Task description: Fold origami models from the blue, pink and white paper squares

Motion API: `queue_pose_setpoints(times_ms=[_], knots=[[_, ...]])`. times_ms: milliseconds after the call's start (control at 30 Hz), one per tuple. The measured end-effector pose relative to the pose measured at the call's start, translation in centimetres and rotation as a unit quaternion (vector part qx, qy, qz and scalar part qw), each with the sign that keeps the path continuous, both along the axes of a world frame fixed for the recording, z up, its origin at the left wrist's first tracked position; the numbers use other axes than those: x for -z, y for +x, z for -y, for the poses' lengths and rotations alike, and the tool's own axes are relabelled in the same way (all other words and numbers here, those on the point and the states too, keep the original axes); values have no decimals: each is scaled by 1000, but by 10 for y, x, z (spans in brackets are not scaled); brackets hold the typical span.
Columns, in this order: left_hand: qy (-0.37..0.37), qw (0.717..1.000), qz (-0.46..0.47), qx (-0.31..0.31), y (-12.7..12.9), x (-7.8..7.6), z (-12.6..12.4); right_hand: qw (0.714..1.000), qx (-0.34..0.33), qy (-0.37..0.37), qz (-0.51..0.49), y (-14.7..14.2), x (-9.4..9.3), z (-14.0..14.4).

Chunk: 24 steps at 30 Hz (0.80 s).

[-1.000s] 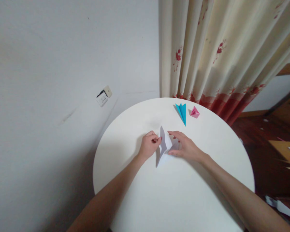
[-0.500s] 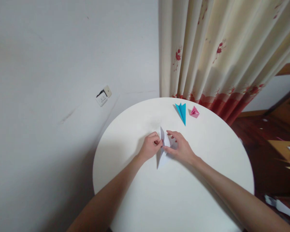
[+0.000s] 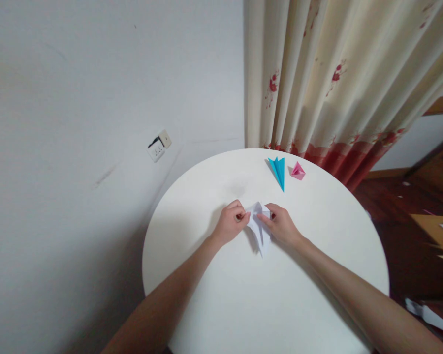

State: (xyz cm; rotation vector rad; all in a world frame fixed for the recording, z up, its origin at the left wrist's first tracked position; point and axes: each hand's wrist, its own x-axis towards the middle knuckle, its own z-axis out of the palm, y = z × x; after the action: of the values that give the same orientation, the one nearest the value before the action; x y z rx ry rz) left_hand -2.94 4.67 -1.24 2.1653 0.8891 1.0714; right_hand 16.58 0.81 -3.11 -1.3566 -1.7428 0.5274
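Observation:
A piece of folded white paper point(image 3: 259, 232) is held between my two hands, just over the round white table point(image 3: 214, 177). My left hand point(image 3: 232, 222) is closed, pinching the paper's left edge between thumb and fingers. On the other side, my right hand point(image 3: 282, 225) grips the right part, thumb on the near face and fingers partly behind it. The paper stands partly open, with one point hanging down toward me. Farther back lie a blue folded paper plane point(image 3: 278, 172) and a small pink folded paper piece point(image 3: 298, 171).
Beyond the table hangs a cream curtain point(image 3: 317, 88) with red flowers and a red hem. A white wall point(image 3: 77, 98) with a power socket point(image 3: 156, 150) stands at the left. Dark floor and a brown board point(image 3: 428, 226) show at the right.
The white paper has been pulled wider, its lower point shifting right. My right hand has moved slightly right and closed on the paper; my left hand keeps its pinch.

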Motion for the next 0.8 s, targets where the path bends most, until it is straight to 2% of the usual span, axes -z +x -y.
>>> queue_pose_setpoints(times_ms=[100,267,433,533,700,800], knots=[[-2,1000,3,6,1,-1,0,1000,-5,-7,-15,1,1,-2],[-45,998,35,10,3,1,1,1000,-24,3,-19,2,2,-2],[-14,999,31,37,6,-1,6,997,-66,27,-23,-2,0,0],[-14,999,31,32,6,-2,8,994,-102,33,-24,-6,-4,2],[-61,996,58,23,4,-4,7,988,-150,7,-40,-3,-10,4],[-83,994,72,27,4,-5,5,987,-151,-15,-49,1,-8,3]])
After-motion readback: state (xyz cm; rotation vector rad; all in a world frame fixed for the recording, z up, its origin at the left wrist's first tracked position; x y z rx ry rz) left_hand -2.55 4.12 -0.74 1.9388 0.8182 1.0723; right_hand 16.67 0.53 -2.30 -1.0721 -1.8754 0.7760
